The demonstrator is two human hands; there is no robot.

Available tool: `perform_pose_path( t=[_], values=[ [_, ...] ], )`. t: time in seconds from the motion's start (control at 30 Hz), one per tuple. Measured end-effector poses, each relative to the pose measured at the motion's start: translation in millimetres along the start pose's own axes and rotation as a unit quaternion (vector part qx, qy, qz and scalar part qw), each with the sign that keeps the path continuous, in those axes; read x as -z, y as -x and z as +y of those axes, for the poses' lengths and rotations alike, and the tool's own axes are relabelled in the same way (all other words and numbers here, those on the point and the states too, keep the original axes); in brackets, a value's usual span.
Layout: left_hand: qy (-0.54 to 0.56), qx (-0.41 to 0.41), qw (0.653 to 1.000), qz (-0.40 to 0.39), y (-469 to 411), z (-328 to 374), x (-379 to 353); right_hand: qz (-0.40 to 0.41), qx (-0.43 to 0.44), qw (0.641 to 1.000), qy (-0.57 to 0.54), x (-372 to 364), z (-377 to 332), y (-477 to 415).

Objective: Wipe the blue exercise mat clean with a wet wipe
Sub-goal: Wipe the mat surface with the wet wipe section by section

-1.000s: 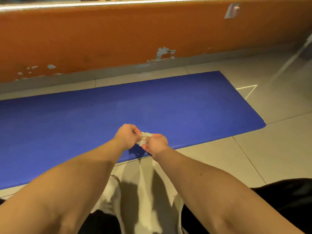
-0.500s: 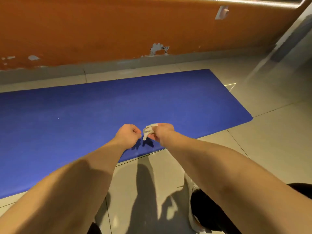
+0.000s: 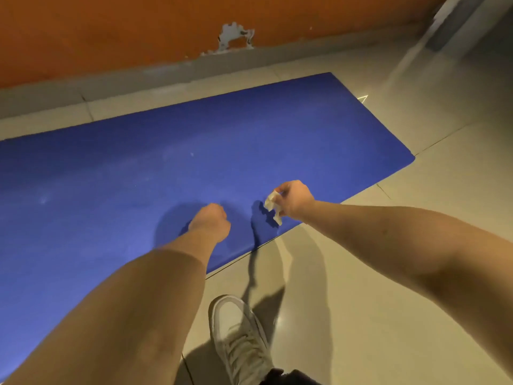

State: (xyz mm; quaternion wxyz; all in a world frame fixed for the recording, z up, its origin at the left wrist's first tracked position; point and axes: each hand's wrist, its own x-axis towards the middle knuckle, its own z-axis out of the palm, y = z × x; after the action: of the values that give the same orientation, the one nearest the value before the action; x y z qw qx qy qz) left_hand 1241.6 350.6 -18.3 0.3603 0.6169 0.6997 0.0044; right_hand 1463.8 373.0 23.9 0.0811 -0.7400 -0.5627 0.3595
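Above the near edge of the blue exercise mat (image 3: 138,176), the right hand (image 3: 294,200) pinches a crumpled wet wipe (image 3: 273,207), apparently clear of it. Left hand (image 3: 211,222): curled, empty, over the mat. Risk: the bunched wipe gives little contact and may slip free.

Place: I see an indoor workout corner | far: orange wall (image 3: 111,29) with flaked paint (image 3: 236,37), grey skirting (image 3: 166,70) | floor: pale tiles (image 3: 444,195), blue exercise mat (image 3: 194,162) laid flat
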Motion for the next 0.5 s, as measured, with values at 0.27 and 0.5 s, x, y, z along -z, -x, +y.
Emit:
perform_pose_path(
  t=[0.27, 0.5],
  values=[
    [-0.137, -0.041, 0.99, 0.016, -32, -15, -14, 0.166, -0.023, 0.984, 0.067, -57, 6, -21],
    [-0.204, -0.029, 0.978, -0.003, -43, -40, -21, 0.019, 0.068, 0.992, 0.101, -128, 6, -15]
  ],
)
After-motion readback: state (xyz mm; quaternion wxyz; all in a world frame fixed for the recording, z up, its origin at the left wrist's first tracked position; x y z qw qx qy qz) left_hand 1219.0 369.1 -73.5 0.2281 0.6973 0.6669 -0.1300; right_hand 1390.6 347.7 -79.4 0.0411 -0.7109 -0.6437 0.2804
